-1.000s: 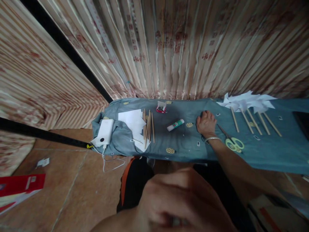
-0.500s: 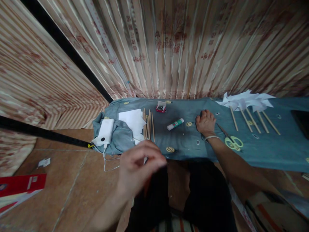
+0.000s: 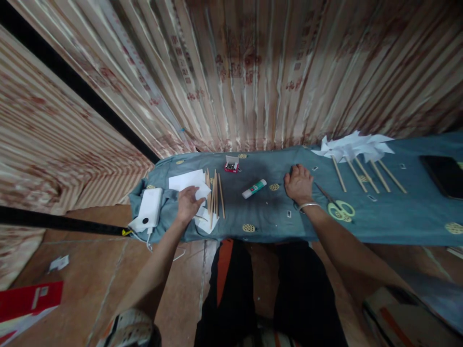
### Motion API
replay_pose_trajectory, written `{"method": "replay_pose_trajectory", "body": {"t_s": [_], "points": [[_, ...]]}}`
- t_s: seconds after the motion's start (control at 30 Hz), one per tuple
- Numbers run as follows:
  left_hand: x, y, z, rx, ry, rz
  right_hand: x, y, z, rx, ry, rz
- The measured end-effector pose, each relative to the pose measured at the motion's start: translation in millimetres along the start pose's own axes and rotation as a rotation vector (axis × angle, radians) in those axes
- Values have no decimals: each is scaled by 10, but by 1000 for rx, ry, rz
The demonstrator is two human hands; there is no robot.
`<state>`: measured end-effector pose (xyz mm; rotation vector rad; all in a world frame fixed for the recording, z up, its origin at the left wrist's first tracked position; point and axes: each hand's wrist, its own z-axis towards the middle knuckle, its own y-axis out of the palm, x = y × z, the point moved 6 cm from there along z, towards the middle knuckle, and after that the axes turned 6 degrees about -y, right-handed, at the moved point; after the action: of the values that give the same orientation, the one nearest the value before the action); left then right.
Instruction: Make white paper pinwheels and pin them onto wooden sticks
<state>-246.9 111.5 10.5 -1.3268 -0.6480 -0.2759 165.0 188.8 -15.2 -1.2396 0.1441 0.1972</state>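
My left hand (image 3: 187, 205) is at the white paper (image 3: 186, 180) on the left of the cloth-covered table. Its thumb and fingers close on the edge of a pointed piece of paper (image 3: 203, 191); the exact grip is partly hidden. Right beside it lie several thin wooden sticks (image 3: 216, 193), with more white paper (image 3: 207, 221) under their lower ends. My right hand (image 3: 299, 184), a bangle at its wrist, rests palm down on the cloth with fingers stretched out, holding nothing. Scissors (image 3: 339, 208) with pale green handles lie to its right, a glue stick (image 3: 254, 189) to its left.
A small open red box (image 3: 232, 165) of tiny pins or tacks stands near the back edge. Several paper pinwheels (image 3: 356, 146) on sticks lie at the right, before a black phone or tablet (image 3: 443, 176). A white power bank (image 3: 150, 207) with a cable sits far left.
My left hand has moved from in front of the table, up and leftward, down onto the white paper. My right hand stays on the cloth. The whole view has shifted slightly.
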Motion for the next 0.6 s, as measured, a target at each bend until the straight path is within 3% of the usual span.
{"method": "replay_pose_trajectory", "body": {"t_s": [0.23, 0.6], "points": [[-86, 41, 34, 4, -21, -7, 5, -10, 4, -21, 1, -22], [-4, -53, -50, 11, -19, -86, 16, 5, 5, 2, -2, 0]]}}
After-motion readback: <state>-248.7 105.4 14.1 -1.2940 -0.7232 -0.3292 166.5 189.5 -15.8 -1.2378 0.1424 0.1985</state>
